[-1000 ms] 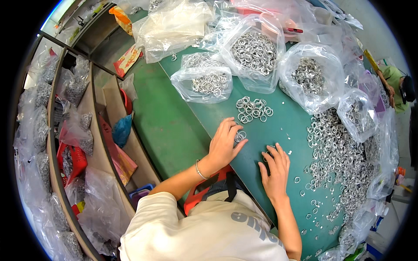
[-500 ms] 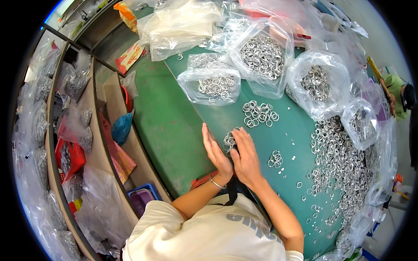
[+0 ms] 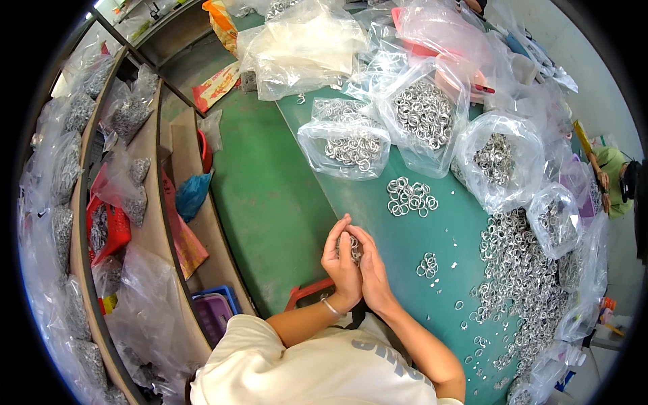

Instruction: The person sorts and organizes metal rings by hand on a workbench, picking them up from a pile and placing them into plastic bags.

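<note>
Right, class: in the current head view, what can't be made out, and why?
All in the head view:
How many rings are cupped: the left hand and right hand hide most.
Lower layers of the big ring pile: rings on top cover them.
The red frame's full shape: the left forearm blocks part.
The white specks: too small to identify.

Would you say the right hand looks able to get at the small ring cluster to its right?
Probably yes: only bare table lies between the right hand and the small ring cluster. However, that hand is cupped with the left hand around other rings, so it would likely need freeing first.
</note>
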Tool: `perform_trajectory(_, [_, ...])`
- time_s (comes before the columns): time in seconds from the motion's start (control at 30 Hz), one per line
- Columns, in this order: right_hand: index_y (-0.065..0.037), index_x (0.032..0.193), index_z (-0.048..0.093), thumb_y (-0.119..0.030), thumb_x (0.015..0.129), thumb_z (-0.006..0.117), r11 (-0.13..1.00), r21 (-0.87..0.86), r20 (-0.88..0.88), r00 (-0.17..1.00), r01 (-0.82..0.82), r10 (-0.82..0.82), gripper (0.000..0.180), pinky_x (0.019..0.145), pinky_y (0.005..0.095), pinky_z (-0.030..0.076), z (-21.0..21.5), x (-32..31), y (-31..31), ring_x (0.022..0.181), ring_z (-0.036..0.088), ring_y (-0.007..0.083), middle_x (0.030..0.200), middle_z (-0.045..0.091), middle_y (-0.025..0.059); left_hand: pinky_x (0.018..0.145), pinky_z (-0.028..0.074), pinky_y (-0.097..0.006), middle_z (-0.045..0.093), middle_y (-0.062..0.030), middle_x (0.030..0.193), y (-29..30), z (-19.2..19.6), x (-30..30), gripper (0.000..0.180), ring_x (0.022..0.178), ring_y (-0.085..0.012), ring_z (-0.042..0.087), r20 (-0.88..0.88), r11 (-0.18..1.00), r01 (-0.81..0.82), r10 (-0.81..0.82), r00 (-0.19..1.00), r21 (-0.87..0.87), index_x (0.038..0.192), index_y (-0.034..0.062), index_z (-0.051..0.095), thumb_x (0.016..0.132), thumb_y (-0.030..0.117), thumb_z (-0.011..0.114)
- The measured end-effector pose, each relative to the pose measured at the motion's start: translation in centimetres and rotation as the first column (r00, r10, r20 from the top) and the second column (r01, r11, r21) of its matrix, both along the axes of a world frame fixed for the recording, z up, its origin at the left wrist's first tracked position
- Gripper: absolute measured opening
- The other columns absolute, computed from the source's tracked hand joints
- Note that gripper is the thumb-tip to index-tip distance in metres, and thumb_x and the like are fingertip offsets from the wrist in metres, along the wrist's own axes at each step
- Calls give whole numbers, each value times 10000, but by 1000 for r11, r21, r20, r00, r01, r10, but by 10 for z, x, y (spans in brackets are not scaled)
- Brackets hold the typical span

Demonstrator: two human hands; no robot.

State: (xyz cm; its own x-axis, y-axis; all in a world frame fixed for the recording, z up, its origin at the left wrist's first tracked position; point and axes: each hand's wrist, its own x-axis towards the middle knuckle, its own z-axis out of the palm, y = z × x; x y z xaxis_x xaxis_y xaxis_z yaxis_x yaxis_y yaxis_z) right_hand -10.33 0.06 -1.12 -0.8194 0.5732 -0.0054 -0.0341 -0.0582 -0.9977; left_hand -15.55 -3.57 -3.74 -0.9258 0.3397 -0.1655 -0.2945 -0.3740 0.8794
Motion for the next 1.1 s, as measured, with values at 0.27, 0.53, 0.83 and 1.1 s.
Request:
perform_trajectory(0.27, [29,1359,329,-332,962,366,961,250,-155,984,121,-83,537,1100,405,173,37,-16,11,1359,209,320,1414,299,187,1007,412,-432,535,-170,1105,22,23,-74,237,1052,-278,531,733,827,-114,-413,541,550,1105,-40,509,892,57,468])
perform_trajectory(0.53, [38,1270,380,-117,878,556,956,137,127,952,260,-278,457,800,327,452,7,-17,50,928,537,181,1144,489,145,1026,300,-475,542,-147,1081,88,55,-153,229,1042,-267,508,509,953,133,-260,821,272,1048,-25,500,875,88,401])
perform_trajectory(0.83, [85,1167,448,-371,857,552,918,344,448,825,196,-344,561,775,493,465,5,-88,118,902,597,444,886,613,292,1048,254,-350,459,-124,1295,103,56,-152,515,1183,-212,435,-45,957,290,-289,956,13,1301,-55,375,794,12,433])
perform_trajectory(1.1, [50,838,601,-202,901,461,859,495,420,828,133,-371,295,671,452,475,-18,-97,153,717,590,375,770,614,233,698,477,-389,600,-117,802,69,61,-174,188,745,-315,583,-898,748,-503,-311,310,-433,907,43,634,743,103,701])
